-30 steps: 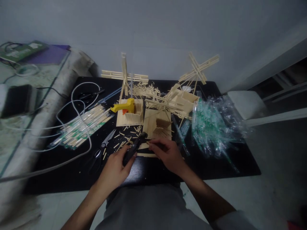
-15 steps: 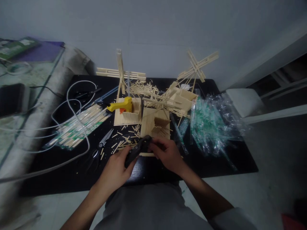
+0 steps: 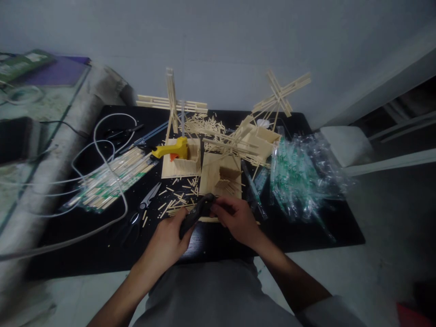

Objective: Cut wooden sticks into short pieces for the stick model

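Note:
My left hand is wrapped round a black hand tool, probably cutters, whose head points up and to the right. My right hand is closed in a pinch right at the tool's head; what it pinches is hidden, though a thin wooden stick lies under both hands. Both hands hover over the near middle of a black table. Just beyond them stands a small square stick-built base.
A yellow glue gun rests on another stick base. Scissors, a bundle of wrapped sticks and white cables lie left. Stick windmill frames stand at the back. Crumpled clear wrappers pile up right.
My right hand has come in from the table to the head of the black tool, closing against it. The left hand with the tool shifted slightly; the view moved a little.

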`<act>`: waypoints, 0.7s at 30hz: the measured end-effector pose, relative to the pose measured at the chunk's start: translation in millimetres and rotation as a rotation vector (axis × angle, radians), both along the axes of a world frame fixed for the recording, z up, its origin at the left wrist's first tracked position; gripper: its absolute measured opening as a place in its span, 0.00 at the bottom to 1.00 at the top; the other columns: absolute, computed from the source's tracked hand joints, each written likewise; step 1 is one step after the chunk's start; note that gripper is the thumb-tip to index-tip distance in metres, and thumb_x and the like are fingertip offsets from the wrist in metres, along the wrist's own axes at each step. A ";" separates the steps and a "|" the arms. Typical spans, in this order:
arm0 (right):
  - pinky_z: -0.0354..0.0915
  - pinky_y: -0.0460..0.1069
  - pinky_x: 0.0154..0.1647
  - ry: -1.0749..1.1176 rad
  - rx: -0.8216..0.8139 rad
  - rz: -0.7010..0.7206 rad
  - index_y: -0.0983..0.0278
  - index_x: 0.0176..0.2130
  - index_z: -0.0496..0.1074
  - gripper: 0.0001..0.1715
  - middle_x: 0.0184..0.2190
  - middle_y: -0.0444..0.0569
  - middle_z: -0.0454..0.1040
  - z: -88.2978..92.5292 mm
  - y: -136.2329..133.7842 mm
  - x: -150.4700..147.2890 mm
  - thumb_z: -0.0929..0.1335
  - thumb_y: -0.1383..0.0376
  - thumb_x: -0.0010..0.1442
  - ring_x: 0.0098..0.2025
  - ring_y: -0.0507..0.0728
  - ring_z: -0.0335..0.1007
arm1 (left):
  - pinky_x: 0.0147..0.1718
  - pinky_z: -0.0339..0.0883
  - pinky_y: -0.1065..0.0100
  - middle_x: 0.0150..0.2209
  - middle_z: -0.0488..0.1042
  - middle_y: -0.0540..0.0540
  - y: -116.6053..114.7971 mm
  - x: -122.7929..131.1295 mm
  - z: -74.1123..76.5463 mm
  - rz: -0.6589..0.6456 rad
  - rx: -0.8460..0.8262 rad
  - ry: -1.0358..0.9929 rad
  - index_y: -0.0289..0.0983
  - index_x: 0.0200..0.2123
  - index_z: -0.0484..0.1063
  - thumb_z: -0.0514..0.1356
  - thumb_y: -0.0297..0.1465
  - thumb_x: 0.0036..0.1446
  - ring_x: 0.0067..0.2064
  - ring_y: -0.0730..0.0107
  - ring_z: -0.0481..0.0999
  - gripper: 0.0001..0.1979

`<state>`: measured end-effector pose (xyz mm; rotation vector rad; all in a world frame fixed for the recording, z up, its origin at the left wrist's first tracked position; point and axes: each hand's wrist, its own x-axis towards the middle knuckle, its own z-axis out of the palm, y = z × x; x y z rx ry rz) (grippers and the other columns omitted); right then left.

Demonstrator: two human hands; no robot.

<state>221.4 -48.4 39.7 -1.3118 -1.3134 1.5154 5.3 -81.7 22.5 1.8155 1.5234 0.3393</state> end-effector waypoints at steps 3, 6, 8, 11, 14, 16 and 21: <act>0.64 0.47 0.31 -0.012 0.025 0.004 0.63 0.30 0.76 0.13 0.24 0.44 0.76 -1.2 0.2 -0.1 0.71 0.58 0.63 0.28 0.53 0.71 | 0.34 0.69 0.63 0.31 0.79 0.45 0.9 1.7 -2.2 0.000 0.009 0.112 0.41 0.39 0.67 0.55 0.34 0.65 0.35 0.53 0.84 0.04; 0.64 0.47 0.33 -0.029 0.044 0.001 0.63 0.29 0.76 0.13 0.25 0.44 0.77 -2.5 0.0 -0.2 0.71 0.59 0.63 0.29 0.54 0.72 | 0.32 0.68 0.64 0.30 0.79 0.44 1.2 3.3 -2.3 -0.006 0.000 0.225 0.40 0.39 0.67 0.55 0.31 0.63 0.34 0.52 0.84 0.02; 0.64 0.48 0.33 -0.035 0.045 0.002 0.63 0.29 0.75 0.14 0.25 0.44 0.76 -3.0 0.0 -0.1 0.70 0.58 0.63 0.29 0.53 0.71 | 0.31 0.67 0.64 0.31 0.80 0.43 1.3 3.9 -1.3 -0.019 -0.017 0.274 0.40 0.40 0.68 0.55 0.30 0.62 0.34 0.51 0.84 0.04; 0.63 0.47 0.32 -0.056 0.046 0.008 0.62 0.28 0.74 0.15 0.24 0.43 0.75 -2.9 0.2 0.4 0.70 0.59 0.64 0.28 0.53 0.69 | 0.32 0.68 0.64 0.32 0.81 0.43 1.7 4.3 0.4 -0.037 -0.032 0.306 0.39 0.42 0.68 0.56 0.29 0.62 0.35 0.51 0.85 0.05; 0.62 0.47 0.32 -0.083 0.057 0.021 0.62 0.27 0.74 0.16 0.24 0.43 0.74 -2.0 0.3 0.8 0.69 0.59 0.65 0.28 0.53 0.69 | 0.33 0.68 0.64 0.32 0.81 0.43 2.3 4.7 0.6 -0.045 -0.037 0.323 0.39 0.42 0.68 0.56 0.29 0.62 0.36 0.52 0.85 0.05; 0.62 0.47 0.33 -0.092 0.065 0.029 0.63 0.26 0.73 0.17 0.23 0.43 0.74 -1.2 -0.2 0.6 0.69 0.60 0.65 0.28 0.53 0.69 | 0.33 0.68 0.65 0.31 0.81 0.44 2.4 4.8 0.0 -0.042 -0.045 0.334 0.39 0.42 0.68 0.56 0.29 0.62 0.35 0.52 0.85 0.05; 0.62 0.48 0.34 -0.064 0.066 0.020 0.63 0.26 0.72 0.17 0.23 0.42 0.72 0.2 -1.8 -0.3 0.68 0.60 0.66 0.28 0.53 0.67 | 0.32 0.68 0.65 0.30 0.80 0.44 0.9 3.6 -2.4 -0.024 -0.019 0.297 0.40 0.40 0.69 0.55 0.30 0.62 0.34 0.53 0.85 0.04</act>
